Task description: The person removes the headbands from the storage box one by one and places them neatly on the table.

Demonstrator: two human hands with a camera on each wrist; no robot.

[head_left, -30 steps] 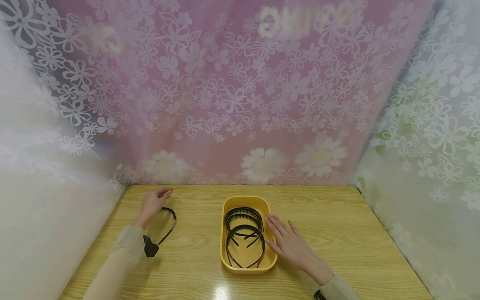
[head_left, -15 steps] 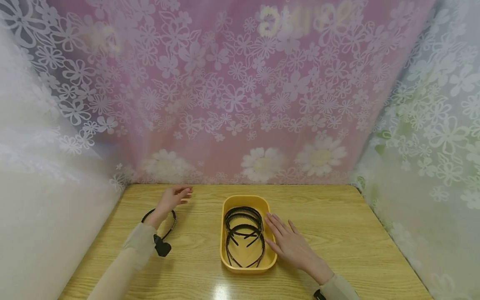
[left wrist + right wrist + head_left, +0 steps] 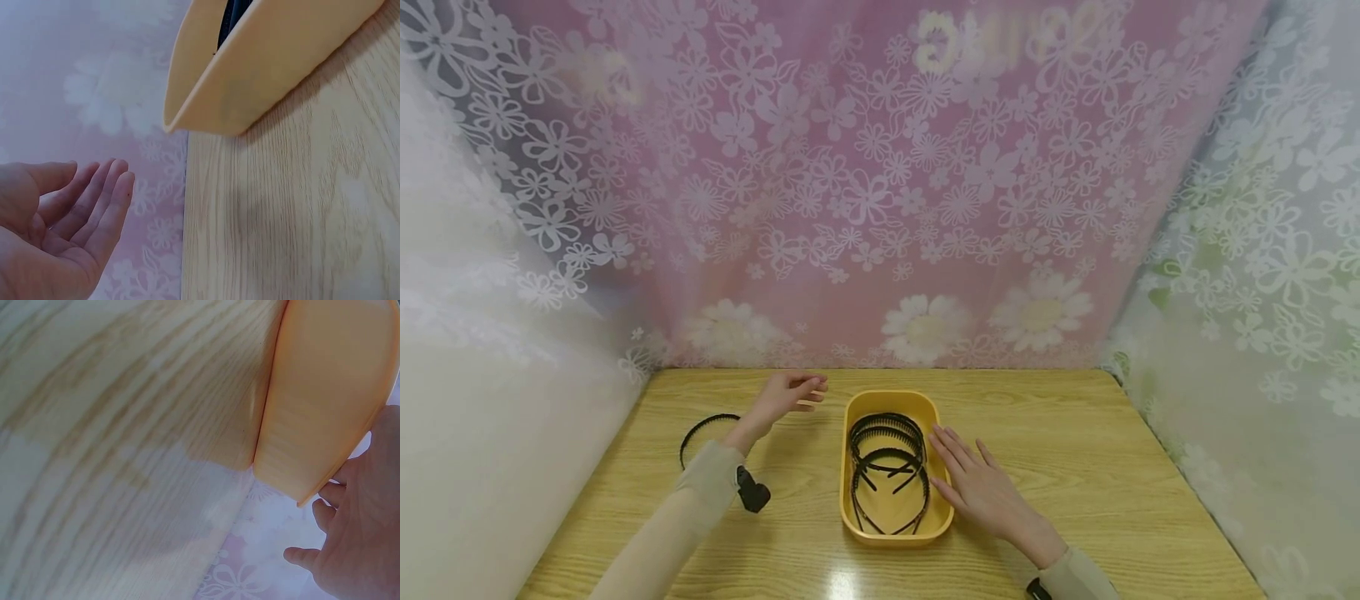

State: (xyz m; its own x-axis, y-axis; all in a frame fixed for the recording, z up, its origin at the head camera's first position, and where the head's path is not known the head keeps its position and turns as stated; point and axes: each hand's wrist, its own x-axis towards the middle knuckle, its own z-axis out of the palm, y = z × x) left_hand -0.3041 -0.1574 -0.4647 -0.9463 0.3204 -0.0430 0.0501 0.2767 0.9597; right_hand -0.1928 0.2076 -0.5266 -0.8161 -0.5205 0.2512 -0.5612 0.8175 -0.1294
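Observation:
A yellow plastic basket [image 3: 897, 540] stands mid-table with several black headbands [image 3: 887, 433] inside, some toothed, overlapping each other. My right hand [image 3: 985, 492] rests its extended fingers against the basket's right rim; the right wrist view shows that hand [image 3: 362, 519] beside the orange-looking wall. Left of the basket, my left hand [image 3: 782, 398] hovers over the table with loosely bent fingers and holds nothing. The left wrist view shows its bare palm [image 3: 69, 231] apart from the basket [image 3: 275, 69]. Another black headband [image 3: 700, 427] lies on the table at left, partly hidden behind my left forearm.
The wood-grain table [image 3: 1060, 433] is bounded at the back by a pink flowered curtain [image 3: 865, 208]. Pale curtains [image 3: 1285, 275] hang along both sides. A black wrist device [image 3: 752, 490] sits on my left wrist.
My left hand has moved rightward, away from the headband on the table and closer to the basket. The right hand and basket have stayed in place.

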